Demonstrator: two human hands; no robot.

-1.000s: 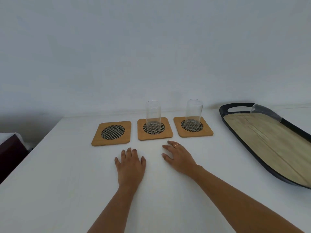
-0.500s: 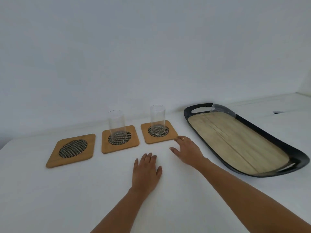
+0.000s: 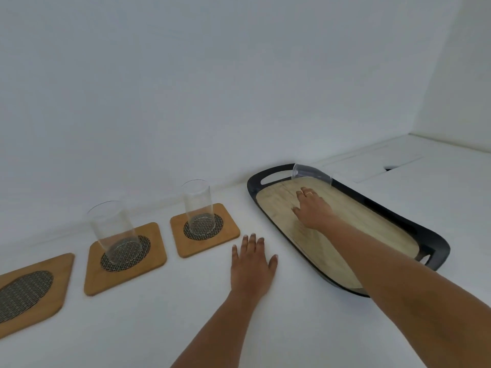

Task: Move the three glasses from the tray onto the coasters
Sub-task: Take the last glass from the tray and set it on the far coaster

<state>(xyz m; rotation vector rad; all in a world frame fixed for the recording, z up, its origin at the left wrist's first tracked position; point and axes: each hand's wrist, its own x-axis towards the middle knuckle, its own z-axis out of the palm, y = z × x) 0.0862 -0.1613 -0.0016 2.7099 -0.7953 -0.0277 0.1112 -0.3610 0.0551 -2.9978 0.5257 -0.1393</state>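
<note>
**Right hand reaching for the last glass on the tray**

I see my right hand (image 3: 312, 208), fingers loose and holding nothing, over the tray (image 3: 433, 236). The third glass (image 3: 311, 174) lies on its side at the tray's far rim, just beyond my fingertips, its long axis running left to right. My left hand (image 3: 251, 266) rests flat and empty on the table (image 3: 132, 328), farther from it. The far-left coaster (image 3: 29, 290) is bare.

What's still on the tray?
One glass lies on its side at the far end of the tray. The right hand reaches toward it, empty. The forearm hides part of the tray floor.
</note>
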